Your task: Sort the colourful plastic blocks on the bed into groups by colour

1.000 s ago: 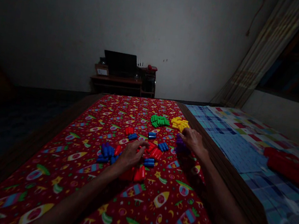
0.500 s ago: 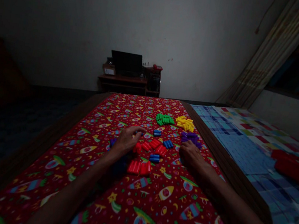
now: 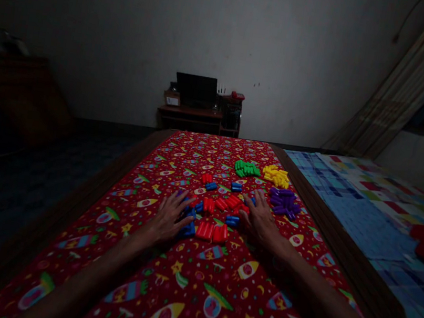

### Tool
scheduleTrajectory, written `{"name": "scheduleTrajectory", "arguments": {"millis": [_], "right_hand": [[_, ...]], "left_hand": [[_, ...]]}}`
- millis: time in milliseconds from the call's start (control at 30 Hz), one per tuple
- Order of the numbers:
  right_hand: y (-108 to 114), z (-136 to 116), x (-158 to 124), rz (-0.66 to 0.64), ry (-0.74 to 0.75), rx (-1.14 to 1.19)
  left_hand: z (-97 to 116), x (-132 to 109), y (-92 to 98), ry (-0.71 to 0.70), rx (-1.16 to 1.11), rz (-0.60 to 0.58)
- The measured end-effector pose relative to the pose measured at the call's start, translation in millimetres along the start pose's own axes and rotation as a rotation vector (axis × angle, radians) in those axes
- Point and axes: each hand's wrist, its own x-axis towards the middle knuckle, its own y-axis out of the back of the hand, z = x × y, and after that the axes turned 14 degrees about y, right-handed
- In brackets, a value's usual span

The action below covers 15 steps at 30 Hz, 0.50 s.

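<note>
Fingers spread, my left hand (image 3: 170,217) rests at the left edge of the red and blue pieces, touching or just above some blue pieces (image 3: 188,227). My right hand (image 3: 262,221) lies open on their right side, its fingers over a blue piece and a red piece. Between the hands are red pieces (image 3: 205,231), small glossy tubes lying side by side, and a short blue group (image 3: 232,220). Farther back sit more blue tubes (image 3: 236,187) and a small red group (image 3: 207,178). A pile of purple tubes (image 3: 284,203) is just right of my right hand.
Piles of green tubes (image 3: 247,169) and yellow tubes (image 3: 275,176) lie behind the purple ones. All rest on a red patterned cloth (image 3: 174,302) over a brown-edged table. A blue plaid bed sheet (image 3: 333,198) is at the right; a desk with a monitor (image 3: 195,91) stands at the wall.
My right hand has moved from the purple pile leftward to the red and blue pieces and opened. My left hand has come nearer and spread its fingers. The view has turned slightly left.
</note>
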Motion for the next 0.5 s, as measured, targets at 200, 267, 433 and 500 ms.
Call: {"name": "scheduleTrajectory", "arguments": {"millis": [200, 267, 433, 500], "right_hand": [[-38, 2, 0, -0.092, -0.190, 0.073], [-49, -13, 5, -0.085, -0.141, 0.132], [-61, -46, 36, -0.079, -0.013, 0.351], [-57, -38, 51, -0.026, -0.003, 0.344]], "left_hand": [[-14, -19, -16.5, -0.008, 0.052, -0.187], [-4, -17, -23.1, 0.001, 0.053, -0.145], [6, -4, -25.5, 0.033, -0.002, 0.019], [-4, 0, -17.6, 0.015, -0.035, 0.037]]}}
